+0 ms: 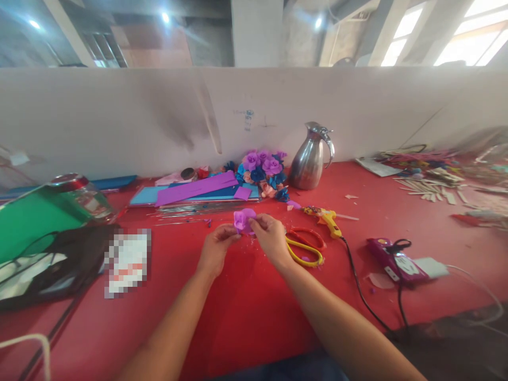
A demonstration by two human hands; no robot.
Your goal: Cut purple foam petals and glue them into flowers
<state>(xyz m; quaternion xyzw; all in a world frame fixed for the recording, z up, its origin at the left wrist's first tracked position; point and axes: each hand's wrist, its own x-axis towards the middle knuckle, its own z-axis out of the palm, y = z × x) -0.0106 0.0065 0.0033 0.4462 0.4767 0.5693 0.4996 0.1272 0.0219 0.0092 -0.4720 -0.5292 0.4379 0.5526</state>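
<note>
Two hands meet on one small purple flower (243, 220) — soft, matte, foam-like petals curled round each other into a rosette. My left hand (216, 248) pinches its lower left edge, and my right hand (272, 238) closes finger and thumb on its right side, so each grip is shut on the bloom. It sits just above the red worktop (246, 312), near the middle. Its face seems turned up and toward me; it is too round and too small for me to tell a long axis.

Just right of my right hand lie scissors (305, 246) with yellow and red loop handles, and beyond them a yellow glue gun (325, 218) whose black cord runs toward me. Behind the flower, flat purple and blue sheets (196, 191) are stacked, with thin metal wires (186, 210) beside them. A bouquet (264, 170) of purple and blue flowers stands by a shiny steel jug (310, 157) at the white wall. Far right — pale wooden sticks (426, 188), scattered. Nothing stands between me and the flower.
</note>
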